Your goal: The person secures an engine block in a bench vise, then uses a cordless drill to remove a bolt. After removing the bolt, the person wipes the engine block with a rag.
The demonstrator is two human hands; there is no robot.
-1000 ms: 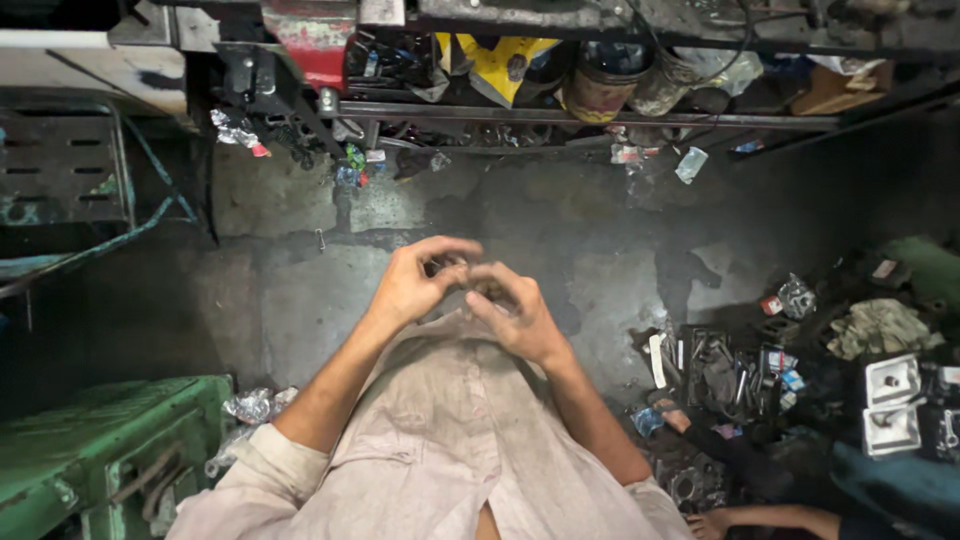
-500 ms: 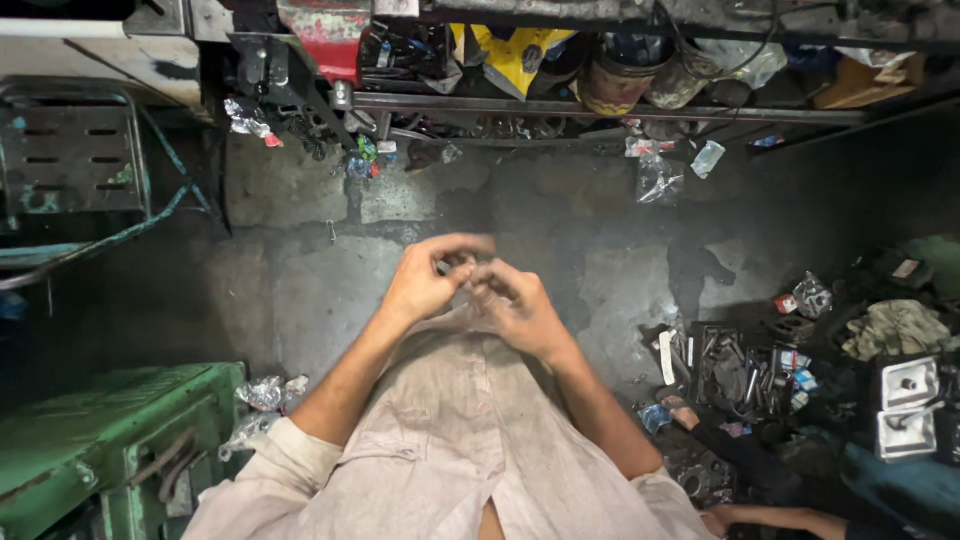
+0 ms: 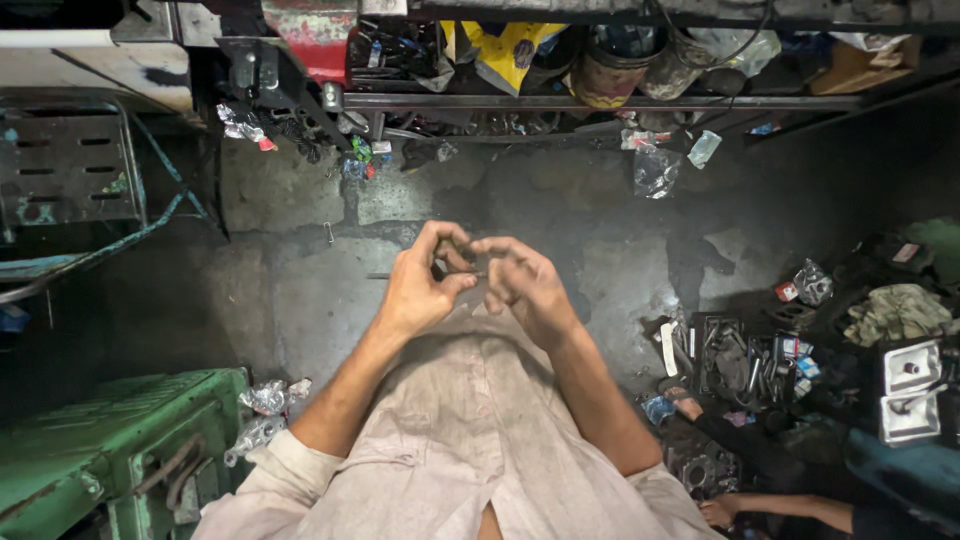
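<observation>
1. I see the left hand (image 3: 415, 290) raised in front of the chest, thumb and forefinger curled together into a pinch around a small dark part (image 3: 441, 268).
2. The part is too small and too shadowed for me to tell its kind; it sits between the two hands, above the concrete floor (image 3: 300, 300).
3. The right hand (image 3: 525, 285) is just beside the left. Its fingers (image 3: 497, 245) are bent and slightly apart, the tips reaching towards the part. I cannot tell whether they grip it.
4. Both forearms come out of the rolled sleeves of a pale shirt (image 3: 470, 440).
5. A green metal box (image 3: 100, 450) stands at the lower left, with crumpled plastic wrappers (image 3: 265, 410) just beside it.
6. A pile of metal parts and small packets (image 3: 750, 365) lies on the floor to the right.
7. A cluttered shelf (image 3: 600, 100) runs along the top, holding a rusty tin (image 3: 608, 80).
8. Another person's hand (image 3: 720, 512) rests on the floor at the lower right.
</observation>
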